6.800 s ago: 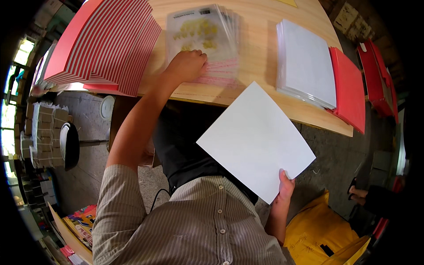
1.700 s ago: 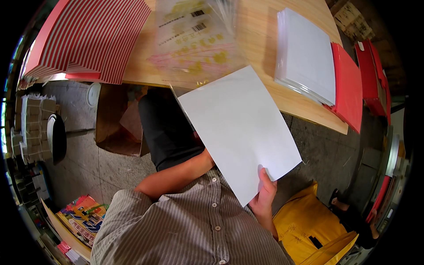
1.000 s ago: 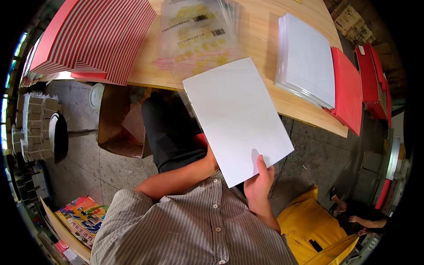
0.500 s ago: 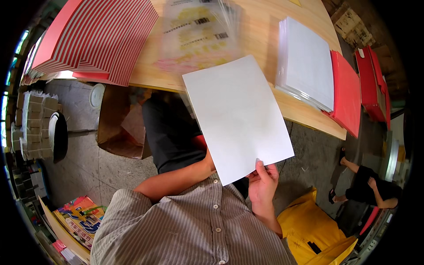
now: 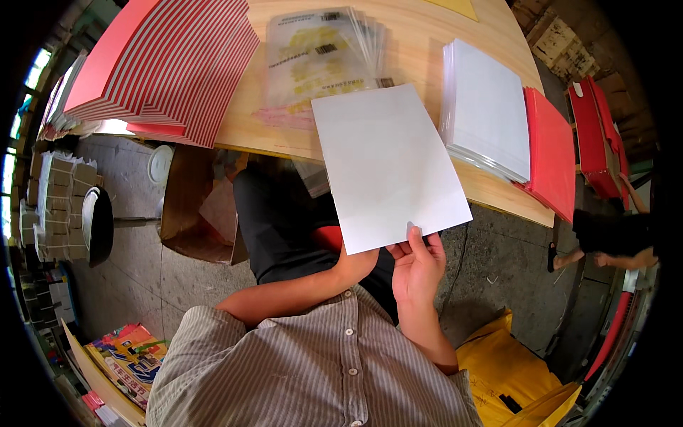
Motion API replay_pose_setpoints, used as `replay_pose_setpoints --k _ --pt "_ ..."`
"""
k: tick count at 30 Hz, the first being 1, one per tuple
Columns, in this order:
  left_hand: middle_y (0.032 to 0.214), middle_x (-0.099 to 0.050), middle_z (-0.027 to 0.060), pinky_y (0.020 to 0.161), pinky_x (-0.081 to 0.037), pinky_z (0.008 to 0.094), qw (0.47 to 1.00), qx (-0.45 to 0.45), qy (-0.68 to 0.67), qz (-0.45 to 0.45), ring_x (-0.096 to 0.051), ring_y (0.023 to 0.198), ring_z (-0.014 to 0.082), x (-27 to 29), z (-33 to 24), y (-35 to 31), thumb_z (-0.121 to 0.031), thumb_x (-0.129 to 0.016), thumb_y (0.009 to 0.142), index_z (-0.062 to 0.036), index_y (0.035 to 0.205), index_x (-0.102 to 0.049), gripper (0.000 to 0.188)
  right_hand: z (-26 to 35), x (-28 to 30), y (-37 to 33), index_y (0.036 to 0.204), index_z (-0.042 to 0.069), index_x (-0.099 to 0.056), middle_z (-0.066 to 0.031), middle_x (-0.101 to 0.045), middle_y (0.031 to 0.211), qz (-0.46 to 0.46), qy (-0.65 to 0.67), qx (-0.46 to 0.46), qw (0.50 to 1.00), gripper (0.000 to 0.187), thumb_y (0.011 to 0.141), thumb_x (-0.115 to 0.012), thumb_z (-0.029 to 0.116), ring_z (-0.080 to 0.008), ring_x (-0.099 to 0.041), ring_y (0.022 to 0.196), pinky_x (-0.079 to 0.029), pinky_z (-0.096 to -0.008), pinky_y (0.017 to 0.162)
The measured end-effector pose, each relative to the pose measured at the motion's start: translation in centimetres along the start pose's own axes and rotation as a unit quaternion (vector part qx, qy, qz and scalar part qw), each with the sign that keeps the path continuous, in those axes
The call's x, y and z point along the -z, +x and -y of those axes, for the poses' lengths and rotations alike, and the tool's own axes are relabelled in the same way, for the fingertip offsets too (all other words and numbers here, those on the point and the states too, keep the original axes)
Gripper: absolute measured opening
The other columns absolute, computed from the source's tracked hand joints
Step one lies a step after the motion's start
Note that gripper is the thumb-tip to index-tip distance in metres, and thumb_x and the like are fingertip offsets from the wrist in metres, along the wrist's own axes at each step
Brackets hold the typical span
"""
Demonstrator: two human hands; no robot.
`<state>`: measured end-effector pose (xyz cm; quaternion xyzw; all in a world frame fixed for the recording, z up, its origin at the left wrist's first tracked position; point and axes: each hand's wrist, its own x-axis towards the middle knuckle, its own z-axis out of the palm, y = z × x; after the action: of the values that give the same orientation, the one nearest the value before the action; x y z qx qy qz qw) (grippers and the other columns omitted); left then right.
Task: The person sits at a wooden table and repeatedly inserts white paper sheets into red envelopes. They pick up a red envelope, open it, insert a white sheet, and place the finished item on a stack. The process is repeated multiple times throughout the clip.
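A blank white sheet, too plain to tell whether it is a single leaf or a thin booklet, is tilted in front of me, its far end over the table edge. My right hand grips its near edge, thumb on top and fingers underneath. My left hand is under the near left corner, its fingers hidden by the sheet. Beyond the sheet, clear plastic sleeves with yellow print and barcodes lie on the wooden table. Right of them stands a stack of white sheets in clear sleeves.
A tall stack of red-and-white booklets fills the table's left. Red folders lie at its right edge. Below are an open cardboard box, a round stool and a yellow bag. Another person is at the right.
The white sheet has shifted slightly away from me with my right hand on it. More of my left hand shows below it. The other person at the right has changed posture.
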<state>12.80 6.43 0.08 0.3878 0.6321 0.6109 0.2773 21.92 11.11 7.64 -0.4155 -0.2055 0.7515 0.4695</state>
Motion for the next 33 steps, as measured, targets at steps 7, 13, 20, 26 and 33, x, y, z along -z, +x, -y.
replay_pose_setpoints --k 7,13,20,26,33 --pt "0.097 -0.065 0.0135 0.08 -0.051 0.036 0.978 0.149 -0.141 -0.033 -0.061 0.092 0.0253 -0.8 1.7 -0.1 0.009 -0.053 0.089 0.0025 0.105 -0.062 0.019 -0.2 -1.2 0.6 0.124 0.0 -0.055 -0.0101 -0.065 0.11 -0.006 0.027 -0.018 0.999 0.027 0.098 -0.058 0.006 -0.0223 -0.068 0.093 -0.06 -0.04 0.077" --pt "0.104 -0.065 0.0118 0.086 -0.049 0.0325 0.984 0.132 -0.112 0.031 -0.06 0.099 0.0202 -0.8 0.3 0.3 0.007 -0.05 0.094 0.0037 0.111 -0.06 0.02 -0.5 -1.9 2.0 0.126 0.0 -0.053 -0.0101 -0.064 0.113 0.002 0.046 -0.011 0.999 0.028 0.099 -0.055 0.005 -0.0224 -0.067 0.096 -0.06 -0.0392 0.078" --pt "0.118 -0.064 0.0112 0.094 -0.047 0.0283 0.954 0.14 -0.259 0.049 -0.058 0.106 0.015 -0.6 -0.5 0.6 0.001 -0.048 0.1 0.006 0.124 -0.057 0.026 0.0 -4.1 3.0 0.125 0.001 -0.054 -0.0096 -0.063 0.112 0.01 0.072 -0.004 0.997 0.026 0.1 -0.054 0.005 -0.0211 -0.066 0.094 -0.06 -0.0374 0.077" --pt "0.105 -0.068 0.0097 0.087 -0.05 0.0272 0.965 0.137 -0.226 -0.002 -0.061 0.095 0.0138 -0.1 -0.4 2.2 -0.004 -0.05 0.1 0.0058 0.115 -0.063 0.022 -1.0 -5.5 4.4 0.124 0.002 -0.054 -0.0089 -0.063 0.11 -0.005 0.084 -0.02 0.996 0.024 0.1 -0.054 0.004 -0.0212 -0.066 0.094 -0.059 -0.0377 0.075" --pt "0.11 -0.067 0.0083 0.086 -0.052 0.0273 0.907 0.267 -0.325 -0.003 -0.065 0.097 0.015 1.1 -1.2 3.9 -0.013 -0.049 0.103 0.0018 0.117 -0.061 0.023 -1.6 -4.6 6.4 0.121 0.0 -0.053 -0.0116 -0.061 0.112 0.013 0.081 -0.08 0.993 0.023 0.098 -0.054 0.003 -0.0256 -0.065 0.101 -0.058 -0.0429 0.086"
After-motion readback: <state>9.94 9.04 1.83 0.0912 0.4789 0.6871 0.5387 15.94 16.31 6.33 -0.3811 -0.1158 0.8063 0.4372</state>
